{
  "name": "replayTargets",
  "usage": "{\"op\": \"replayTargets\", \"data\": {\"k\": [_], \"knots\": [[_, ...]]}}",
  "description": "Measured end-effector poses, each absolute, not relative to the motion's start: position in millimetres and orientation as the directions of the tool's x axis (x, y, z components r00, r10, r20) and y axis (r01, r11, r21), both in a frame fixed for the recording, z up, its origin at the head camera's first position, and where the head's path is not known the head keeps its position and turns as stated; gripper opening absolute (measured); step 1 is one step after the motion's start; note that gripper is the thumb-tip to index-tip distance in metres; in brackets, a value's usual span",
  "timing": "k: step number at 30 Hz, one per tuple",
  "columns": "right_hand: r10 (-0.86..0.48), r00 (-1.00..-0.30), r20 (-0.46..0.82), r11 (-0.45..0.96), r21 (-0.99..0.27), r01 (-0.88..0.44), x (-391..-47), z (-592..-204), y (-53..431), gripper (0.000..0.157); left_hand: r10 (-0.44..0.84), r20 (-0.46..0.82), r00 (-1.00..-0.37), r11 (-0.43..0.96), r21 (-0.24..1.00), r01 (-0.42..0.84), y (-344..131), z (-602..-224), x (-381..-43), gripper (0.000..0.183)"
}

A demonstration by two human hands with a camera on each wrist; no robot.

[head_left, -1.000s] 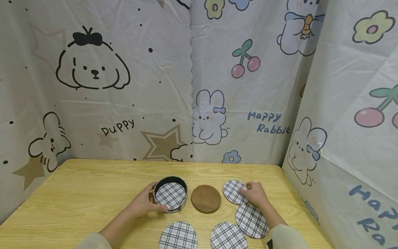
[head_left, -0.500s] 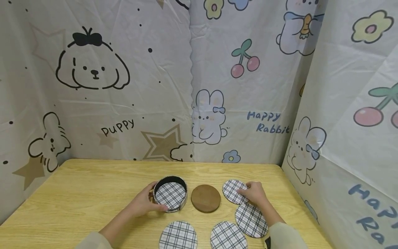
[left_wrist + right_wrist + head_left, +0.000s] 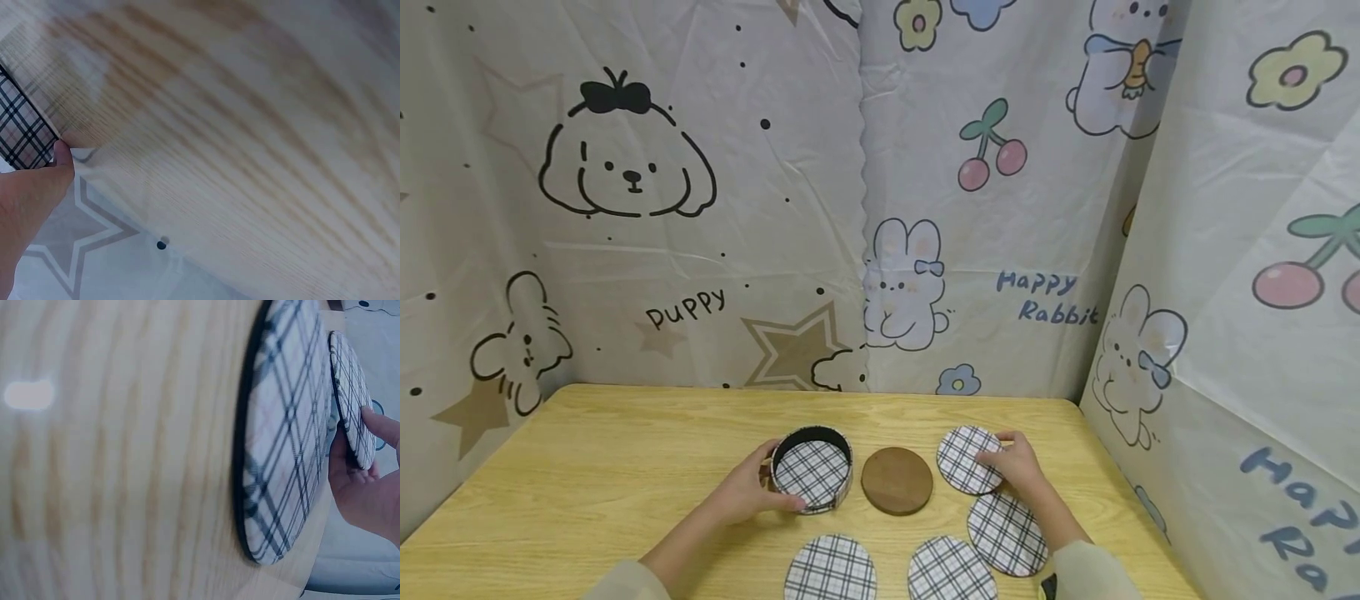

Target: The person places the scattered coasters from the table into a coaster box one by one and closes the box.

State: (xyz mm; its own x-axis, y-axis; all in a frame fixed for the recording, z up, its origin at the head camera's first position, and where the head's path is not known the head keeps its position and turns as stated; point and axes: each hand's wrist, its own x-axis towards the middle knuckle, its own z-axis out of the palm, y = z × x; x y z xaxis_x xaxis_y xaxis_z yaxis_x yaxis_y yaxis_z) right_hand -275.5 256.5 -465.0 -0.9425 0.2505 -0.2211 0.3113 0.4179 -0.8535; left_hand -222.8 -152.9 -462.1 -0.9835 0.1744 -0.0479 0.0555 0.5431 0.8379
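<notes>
My left hand grips the side of a round coaster holder, plaid outside and black inside. A plaid disc shows within its wall. In the left wrist view, the fingertips lie against the holder's plaid side. Over at the right, my right hand pinches the right edge of a black-and-white plaid coaster. Its thumb lies on the patterned face, with fingers beneath, in the right wrist view. The held coaster is slightly tilted, its far edge raised. Another plaid coaster lies just below it.
Between the hands sits a brown wooden disc. Two more plaid coasters, one at left and one at right, lie near the front of the wood-grain table. Printed cloth hangs behind and beside the table.
The far edge of the coaster in my right hand has risen a little, and the right fingers have shifted slightly with it. My left hand and the holder stay in place.
</notes>
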Motion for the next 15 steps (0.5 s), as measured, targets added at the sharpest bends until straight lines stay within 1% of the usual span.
{"op": "replayTargets", "data": {"k": [6,8,15], "knots": [[0.232,-0.943,-0.238,0.287,-0.91,0.3,-273.3,-453.7,256.4,0.053,0.175,-0.05,-0.983,0.554,0.83,0.056,-152.7,-462.6,-223.1,0.108],[0.217,-0.947,-0.237,0.258,-0.922,0.289,-272.7,-450.6,256.7,0.054,0.176,-0.053,-0.983,0.557,0.828,0.055,-152.8,-463.0,-223.4,0.108],[0.207,-0.949,-0.237,0.225,-0.933,0.281,-274.2,-448.1,258.1,0.057,0.179,-0.057,-0.982,0.543,0.838,0.05,-153.4,-462.4,-223.6,0.108]]}}
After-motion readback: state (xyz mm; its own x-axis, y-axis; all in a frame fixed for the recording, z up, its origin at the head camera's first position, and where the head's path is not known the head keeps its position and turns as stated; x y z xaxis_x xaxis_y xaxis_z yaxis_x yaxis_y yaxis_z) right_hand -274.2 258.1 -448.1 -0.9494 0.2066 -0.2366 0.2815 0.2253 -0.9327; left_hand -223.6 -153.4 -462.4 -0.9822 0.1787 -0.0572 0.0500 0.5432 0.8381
